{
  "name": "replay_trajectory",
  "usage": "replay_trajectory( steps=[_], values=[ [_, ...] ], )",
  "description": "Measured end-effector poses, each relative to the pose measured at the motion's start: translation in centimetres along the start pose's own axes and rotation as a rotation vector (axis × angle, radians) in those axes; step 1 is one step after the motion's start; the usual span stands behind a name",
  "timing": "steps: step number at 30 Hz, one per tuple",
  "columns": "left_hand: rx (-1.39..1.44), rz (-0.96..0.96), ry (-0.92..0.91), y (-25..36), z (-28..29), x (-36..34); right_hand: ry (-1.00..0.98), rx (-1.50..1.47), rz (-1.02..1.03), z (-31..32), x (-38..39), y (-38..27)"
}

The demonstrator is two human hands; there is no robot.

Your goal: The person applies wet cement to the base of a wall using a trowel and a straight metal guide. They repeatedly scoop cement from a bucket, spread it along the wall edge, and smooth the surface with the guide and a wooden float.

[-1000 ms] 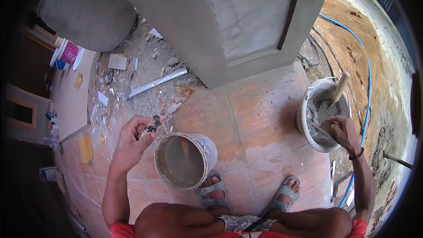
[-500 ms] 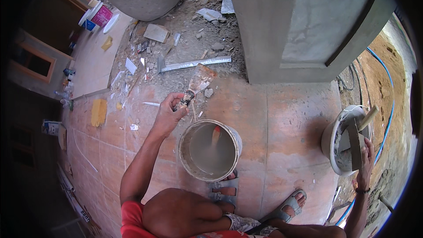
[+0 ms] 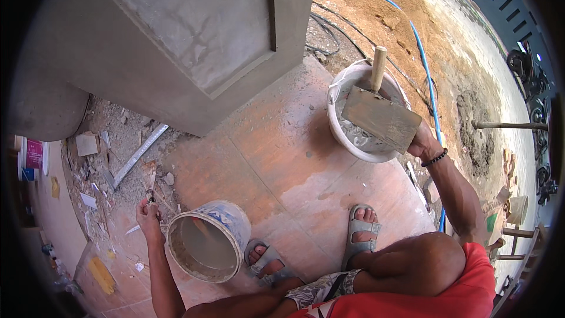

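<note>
My left hand (image 3: pixel 149 219) is closed round the handle of a scraper (image 3: pixel 149 181) with a wide, stained blade pointing away from me. Just right of it stands a bucket (image 3: pixel 236 219) of murky grey water, a wooden handle with a red tip sticking up out of the liquid. My right hand (image 3: pixel 421 140) grips the near right corner of a cement-smeared rectangular float (image 3: pixel 381 119). That float is tilted over a whitish tub (image 3: pixel 335 119) holding wet grey mortar. A round wooden handle (image 3: pixel 379 69) rises at its far edge; whether it belongs to the float I cannot tell.
A plastered grey pillar (image 3: pixel 235 100) stands ahead. Rubble and a metal strip (image 3: pixel 140 156) lie at left, near a yellow sponge (image 3: pixel 101 275). A blue hose (image 3: pixel 421 53) and dark cables run beyond the tub, beside a sand pile (image 3: pixel 376 9). My sandalled feet are on the tiles.
The view has swung right, so the tub and float now sit nearer the middle. The float shows more of its flat face. Both hands keep hold of their tools.
</note>
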State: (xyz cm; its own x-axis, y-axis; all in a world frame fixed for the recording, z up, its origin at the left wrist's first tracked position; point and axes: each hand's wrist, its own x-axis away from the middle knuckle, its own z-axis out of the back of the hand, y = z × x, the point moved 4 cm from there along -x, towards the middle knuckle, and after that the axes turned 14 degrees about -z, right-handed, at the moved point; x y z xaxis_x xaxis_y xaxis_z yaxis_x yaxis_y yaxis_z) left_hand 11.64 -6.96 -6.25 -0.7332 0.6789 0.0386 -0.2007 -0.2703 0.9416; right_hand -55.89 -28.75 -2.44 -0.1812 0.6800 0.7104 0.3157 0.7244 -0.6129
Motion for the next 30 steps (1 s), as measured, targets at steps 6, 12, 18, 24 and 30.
replay_trajectory(
  steps=[6,12,18,24,30],
  values=[
    [-0.013,-0.069,-0.059,-0.5,-2.7,-1.8,0.049,0.328,0.394,-4.2,7.6,-4.1],
    [-0.095,-0.066,-0.076,-2.8,-0.8,-2.3,0.309,1.168,0.238,-4.0,4.6,-2.5],
    [-0.139,-0.183,-0.124,-5.9,-1.5,-3.0,0.049,0.383,0.238,-2.5,5.5,-3.3],
    [-0.127,-0.176,-0.134,-7.2,-1.8,-2.5,-0.005,0.380,0.194,-2.4,5.1,-4.5],
    [-0.446,-0.191,-0.010,-3.2,-2.3,-1.6,-0.081,0.597,0.116,-7.9,8.0,-3.9]
  ],
)
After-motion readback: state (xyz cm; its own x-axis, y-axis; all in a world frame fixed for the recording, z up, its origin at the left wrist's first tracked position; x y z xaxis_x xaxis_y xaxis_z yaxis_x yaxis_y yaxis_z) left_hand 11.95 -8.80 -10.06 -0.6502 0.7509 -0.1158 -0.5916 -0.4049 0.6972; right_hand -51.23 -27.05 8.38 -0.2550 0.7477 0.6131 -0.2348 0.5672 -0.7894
